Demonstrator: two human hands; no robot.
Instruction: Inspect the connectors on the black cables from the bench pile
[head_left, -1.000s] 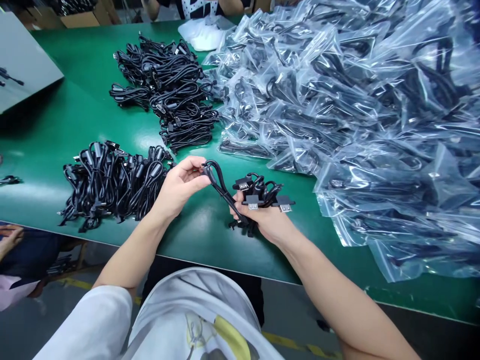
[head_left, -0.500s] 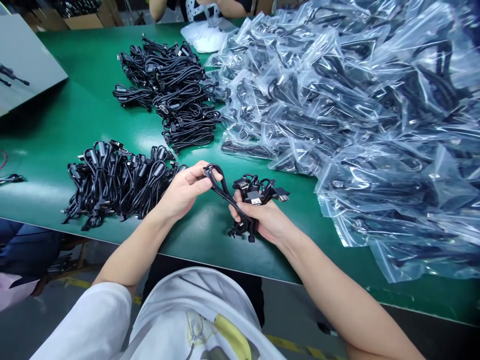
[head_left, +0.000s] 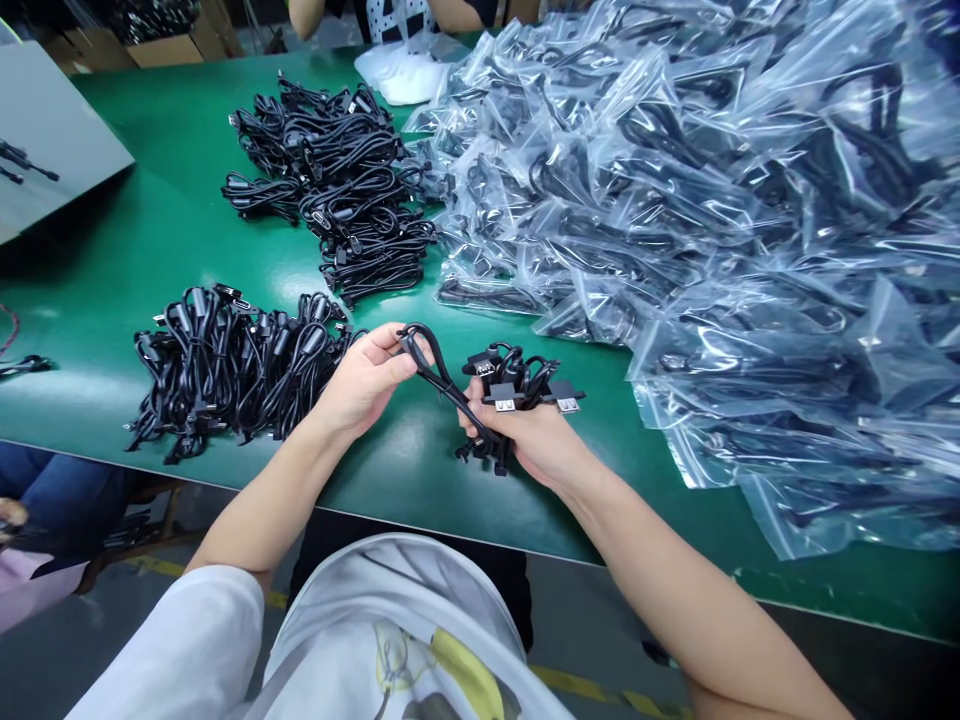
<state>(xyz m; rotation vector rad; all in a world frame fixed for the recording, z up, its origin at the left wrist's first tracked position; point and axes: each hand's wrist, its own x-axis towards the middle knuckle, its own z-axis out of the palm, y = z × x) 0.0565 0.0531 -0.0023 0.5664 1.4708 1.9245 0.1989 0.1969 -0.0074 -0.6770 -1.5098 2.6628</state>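
Where the black cable (head_left: 442, 385) sits: held over the green workbench mat (head_left: 187, 230), stretched from the left hand (head_left: 364, 385) to the right hand (head_left: 525, 440).
Left fingers (head_left: 386, 342): curled, grasping the cable's loop.
Right fingers (head_left: 471, 422): clenched around a bunch of cables (head_left: 517, 380) (silver USB sockets (head_left: 504, 404) sticking out).
Nearby: coiled black cable piles (head_left: 232, 370) on the mat; heaped clear-bagged cables (head_left: 675, 200) to the right.

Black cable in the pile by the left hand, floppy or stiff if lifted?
Probably floppy: the black cable lies slumped in loose loops. It is probably light too, but the loops look interlaced, so lifting one may drag others along.
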